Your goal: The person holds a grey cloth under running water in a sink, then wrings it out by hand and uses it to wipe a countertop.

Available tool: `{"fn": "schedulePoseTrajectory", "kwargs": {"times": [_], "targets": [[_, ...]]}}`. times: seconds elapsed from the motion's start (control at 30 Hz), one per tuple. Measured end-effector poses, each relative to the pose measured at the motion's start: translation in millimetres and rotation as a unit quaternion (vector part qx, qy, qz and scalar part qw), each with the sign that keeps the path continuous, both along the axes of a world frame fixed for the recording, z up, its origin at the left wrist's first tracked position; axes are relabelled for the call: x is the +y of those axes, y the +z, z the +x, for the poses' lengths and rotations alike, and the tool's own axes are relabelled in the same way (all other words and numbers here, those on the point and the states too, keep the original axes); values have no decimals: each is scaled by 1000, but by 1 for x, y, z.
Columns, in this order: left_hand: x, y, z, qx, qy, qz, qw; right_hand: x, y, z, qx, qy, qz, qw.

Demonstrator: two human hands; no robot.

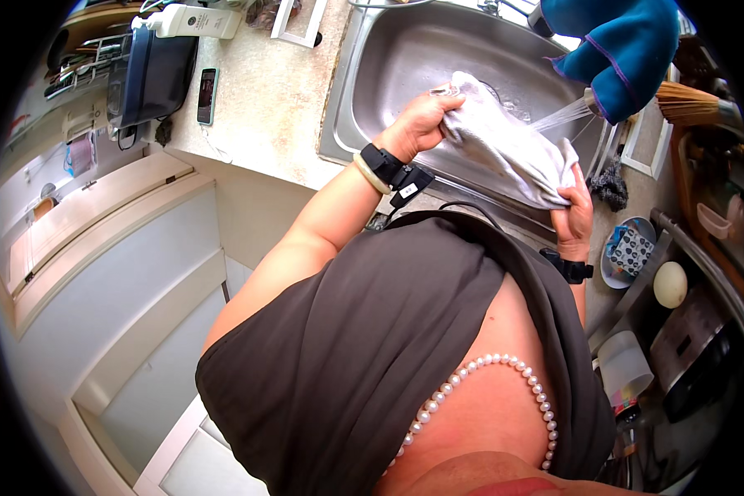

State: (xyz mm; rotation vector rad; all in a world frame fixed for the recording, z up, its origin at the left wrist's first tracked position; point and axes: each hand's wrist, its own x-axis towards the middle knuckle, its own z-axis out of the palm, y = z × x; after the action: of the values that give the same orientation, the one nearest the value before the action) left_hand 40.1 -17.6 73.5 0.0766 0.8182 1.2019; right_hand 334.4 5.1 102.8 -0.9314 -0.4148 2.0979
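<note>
A wet white cloth (502,146) is stretched between my two hands over a stainless steel sink (403,56). My left hand (420,121) grips its left end, a ring on one finger. At its right end, my right hand (575,211) pinches the lower corner near the sink's front rim. Water sprays from a faucet (590,102) onto the right part of the cloth. A blue cloth with purple edging (626,56) hangs over the faucet and hides most of it. Water pools near the drain, partly behind the white cloth.
On the left counter lie a smartphone (207,96) and a white pump bottle (198,22), beside a dark container (152,80). Right of the sink are a straw brush (688,102), a dark mesh scrubber (609,185), an oval dish (614,273) and a pale egg-shaped object (670,284).
</note>
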Motion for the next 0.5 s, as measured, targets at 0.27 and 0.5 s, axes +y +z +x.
{"fn": "schedulePoseTrajectory", "kwargs": {"times": [0.27,0.5], "targets": [[36,-28,21,8,-84,-6,996,-7,35,3,-59,-60,77,993],[57,-52,53,-1,-132,-26,991,-3,47,17,-98,-95,110,984]]}}
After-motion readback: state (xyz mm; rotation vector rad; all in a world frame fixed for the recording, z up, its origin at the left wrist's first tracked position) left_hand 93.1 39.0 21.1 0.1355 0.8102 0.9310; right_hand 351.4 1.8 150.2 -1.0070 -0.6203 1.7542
